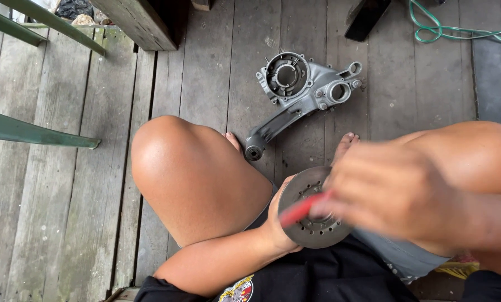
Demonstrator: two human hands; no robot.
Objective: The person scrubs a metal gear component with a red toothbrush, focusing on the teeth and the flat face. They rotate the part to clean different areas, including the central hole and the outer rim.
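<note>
Two hands busy | left hand (pixel 278 223) grips metal disc (pixel 313 210), likely heavy, stiff: hold its rim | right hand (pixel 393 193) closed on red tool (pixel 302 209)

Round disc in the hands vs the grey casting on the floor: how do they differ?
The disc is flat, round and ringed with small holes; the grey casting is irregular, with a deep round housing and a long arm. The disc is held up at the left hand, with the blurred right hand over it; the casting lies untouched on the plank floor. Both look like grey metal.
</note>
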